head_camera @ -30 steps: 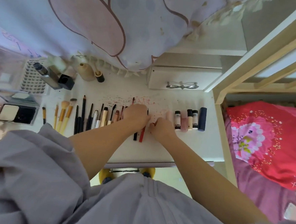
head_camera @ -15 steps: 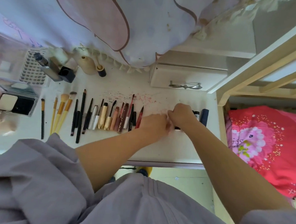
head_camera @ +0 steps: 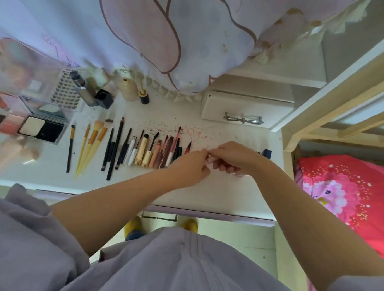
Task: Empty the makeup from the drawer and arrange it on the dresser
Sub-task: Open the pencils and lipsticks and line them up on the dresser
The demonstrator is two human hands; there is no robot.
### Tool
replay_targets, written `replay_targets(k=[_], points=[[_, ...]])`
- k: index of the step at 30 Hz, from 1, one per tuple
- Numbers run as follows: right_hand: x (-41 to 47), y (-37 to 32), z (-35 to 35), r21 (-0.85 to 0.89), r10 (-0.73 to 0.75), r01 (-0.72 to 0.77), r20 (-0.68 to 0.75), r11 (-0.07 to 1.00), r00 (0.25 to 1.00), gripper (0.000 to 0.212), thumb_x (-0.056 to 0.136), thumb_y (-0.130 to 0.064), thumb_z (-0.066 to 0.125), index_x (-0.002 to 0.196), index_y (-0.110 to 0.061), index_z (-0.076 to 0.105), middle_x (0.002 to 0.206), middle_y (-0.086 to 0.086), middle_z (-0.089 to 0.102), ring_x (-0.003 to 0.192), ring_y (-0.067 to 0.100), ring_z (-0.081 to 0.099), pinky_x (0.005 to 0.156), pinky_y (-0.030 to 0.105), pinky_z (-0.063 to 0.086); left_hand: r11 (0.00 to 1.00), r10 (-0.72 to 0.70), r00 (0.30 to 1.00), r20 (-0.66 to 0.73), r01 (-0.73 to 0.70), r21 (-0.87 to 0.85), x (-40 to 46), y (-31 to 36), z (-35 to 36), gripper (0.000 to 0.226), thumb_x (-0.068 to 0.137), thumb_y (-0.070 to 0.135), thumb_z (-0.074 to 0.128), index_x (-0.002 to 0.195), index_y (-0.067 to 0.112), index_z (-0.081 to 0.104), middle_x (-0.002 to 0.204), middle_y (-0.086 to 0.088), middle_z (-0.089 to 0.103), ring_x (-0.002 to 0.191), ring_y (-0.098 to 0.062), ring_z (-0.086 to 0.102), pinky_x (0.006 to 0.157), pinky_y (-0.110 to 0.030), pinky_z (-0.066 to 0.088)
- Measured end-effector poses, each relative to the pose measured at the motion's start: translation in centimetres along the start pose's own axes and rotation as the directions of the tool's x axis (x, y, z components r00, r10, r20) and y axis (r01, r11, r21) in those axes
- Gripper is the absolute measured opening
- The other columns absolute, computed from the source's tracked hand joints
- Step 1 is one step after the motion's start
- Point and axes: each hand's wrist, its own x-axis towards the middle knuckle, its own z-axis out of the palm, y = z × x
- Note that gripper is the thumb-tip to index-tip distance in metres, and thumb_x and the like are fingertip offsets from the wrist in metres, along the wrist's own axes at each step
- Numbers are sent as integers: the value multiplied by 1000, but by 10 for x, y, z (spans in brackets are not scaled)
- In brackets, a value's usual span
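On the white dresser top (head_camera: 217,192) lies a neat row of makeup brushes (head_camera: 91,143), pencils (head_camera: 115,149) and lip and mascara tubes (head_camera: 154,151). My hands meet just right of that row. A small pale pink makeup tube (head_camera: 210,160) is gripped in my right hand (head_camera: 235,157), just above the surface. My left hand (head_camera: 192,165) pinches the tube's left end. A navy tube (head_camera: 266,153) peeks out behind my right wrist; the other small bottles there are hidden by the hand.
Palettes and a compact (head_camera: 37,130) sit at the far left, with bottles (head_camera: 88,92) and a lash tray (head_camera: 65,91) behind. A small drawer unit (head_camera: 246,108) stands at the back right. A cloth (head_camera: 149,28) hangs over the back. A red pillow (head_camera: 353,190) lies beyond the right edge.
Both hands left the pencil row and moved right to the small bottles. They now meet over the dresser with a pale pink tube held between them.
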Motion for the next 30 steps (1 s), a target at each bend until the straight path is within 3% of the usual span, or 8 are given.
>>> replay_targets(k=[4, 6, 11, 15, 17, 21, 26, 30], points=[[-31, -20, 4, -67, -95, 97, 37, 993, 995, 35, 93, -34, 51, 65, -15, 61, 43, -9, 52, 33, 6, 37, 33, 13, 26, 993, 99, 995, 16, -100, 55, -24, -2, -28, 7, 95, 18, 39, 99, 13, 41, 68, 9, 41, 56, -5, 41, 49, -23, 30], [-44, -27, 9, -94, -152, 156, 55, 983, 987, 35, 95, -37, 48, 69, -15, 57, 44, -11, 54, 33, 4, 39, 33, 11, 28, 978, 163, 987, 8, -162, 131, -36, -2, -40, 19, 99, 28, 34, 100, 12, 44, 68, 10, 42, 56, -6, 43, 50, -21, 31], [-69, -40, 23, -122, -229, 263, 238, 957, 944, 30, 99, -33, 43, 84, -17, 63, 63, -7, 57, 51, 5, 46, 47, 15, 35, 949, 245, 962, 121, -263, 176, -64, -16, -71, 32, 98, 46, 29, 103, 20, 48, 91, 2, 63, 80, -16, 60, 72, -34, 49], [-70, -48, 41, -148, -273, 301, 182, 942, 945, 37, 101, -27, 40, 100, 4, 59, 58, -10, 45, 49, 5, 35, 46, 15, 30, 902, 320, 942, 98, -334, 274, -73, -28, -83, 25, 99, 42, 29, 91, 22, 43, 74, 10, 51, 64, -8, 50, 57, -24, 39], [-70, -51, 49, -99, -288, 305, 151, 947, 945, 39, 101, -26, 39, 102, 8, 57, 54, -13, 40, 47, 5, 30, 45, 14, 28, 886, 332, 939, 85, -342, 314, -74, -33, -85, 21, 100, 38, 29, 88, 23, 39, 71, 10, 46, 62, -10, 47, 57, -28, 40], [-70, -53, 61, -21, -322, 329, 151, 944, 935, 29, 102, -25, 38, 87, -9, 57, 54, -12, 33, 48, 6, 24, 45, 16, 24, 847, 392, 914, 100, -401, 348, -76, -45, -92, 22, 100, 39, 28, 86, 24, 37, 72, 7, 49, 66, -16, 52, 65, -34, 46], [-64, -50, 77, 64, -341, 336, 152, 940, 928, 34, 102, -24, 38, 87, -17, 67, 58, -7, 29, 49, 8, 23, 45, 16, 22, 789, 483, 871, 95, -480, 383, -79, -60, -93, 21, 100, 39, 28, 84, 27, 33, 66, 11, 41, 57, -6, 42, 58, -30, 39], [-57, -41, 84, 76, -310, 302, 148, 950, 939, 38, 102, -25, 38, 112, 7, 55, 58, -6, 29, 50, 8, 22, 45, 17, 21, 767, 507, 849, 148, -523, 371, -79, -66, -92, 19, 99, 39, 28, 86, 26, 34, 74, 6, 52, 63, -15, 52, 62, -35, 46]])
